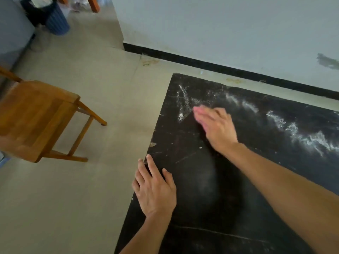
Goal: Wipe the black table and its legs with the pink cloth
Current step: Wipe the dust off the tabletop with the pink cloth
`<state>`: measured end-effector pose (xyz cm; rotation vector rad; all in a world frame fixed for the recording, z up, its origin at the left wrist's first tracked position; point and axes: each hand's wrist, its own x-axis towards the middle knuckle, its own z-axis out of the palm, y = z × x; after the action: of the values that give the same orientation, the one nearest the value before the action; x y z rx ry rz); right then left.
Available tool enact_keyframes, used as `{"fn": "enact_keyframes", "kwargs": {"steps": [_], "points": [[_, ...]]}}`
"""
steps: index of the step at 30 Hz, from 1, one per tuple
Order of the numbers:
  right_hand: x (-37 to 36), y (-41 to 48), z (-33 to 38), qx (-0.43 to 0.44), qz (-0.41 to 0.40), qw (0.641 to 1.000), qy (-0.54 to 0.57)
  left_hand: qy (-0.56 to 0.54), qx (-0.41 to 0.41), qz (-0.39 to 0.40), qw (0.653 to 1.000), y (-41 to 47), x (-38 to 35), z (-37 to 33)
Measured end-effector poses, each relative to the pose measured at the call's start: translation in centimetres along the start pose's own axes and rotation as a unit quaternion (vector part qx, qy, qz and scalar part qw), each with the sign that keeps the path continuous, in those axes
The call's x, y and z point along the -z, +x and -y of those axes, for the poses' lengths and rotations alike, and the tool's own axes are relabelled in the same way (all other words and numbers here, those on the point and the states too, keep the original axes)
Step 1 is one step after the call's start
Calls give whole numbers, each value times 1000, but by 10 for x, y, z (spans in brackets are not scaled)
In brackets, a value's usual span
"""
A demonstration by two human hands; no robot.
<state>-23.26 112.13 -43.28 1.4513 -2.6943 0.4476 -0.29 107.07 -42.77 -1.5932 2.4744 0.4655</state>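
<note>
The black table fills the lower right, its top scratched and streaked with white dust along the far side. My right hand lies flat on the tabletop near the far left corner, blurred by motion. A sliver of the pink cloth shows under and past its fingertips; the rest is hidden beneath the hand. My left hand rests with straight fingers on the table's left edge, holding nothing. The table legs are out of sight.
A wooden chair stands on the beige floor to the left of the table. A white wall with a black skirting runs close behind the table. A dark bin stands far back left.
</note>
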Motion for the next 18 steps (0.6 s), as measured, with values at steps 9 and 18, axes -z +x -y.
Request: {"fn": "enact_keyframes", "kwargs": {"steps": [9, 18], "points": [[38, 7, 25, -45, -14, 998, -36, -74, -100, 13, 992, 26, 13, 13], [-4, 45, 3, -145, 8, 989, -39, -118, -41, 44, 991, 101, 21, -9]]}}
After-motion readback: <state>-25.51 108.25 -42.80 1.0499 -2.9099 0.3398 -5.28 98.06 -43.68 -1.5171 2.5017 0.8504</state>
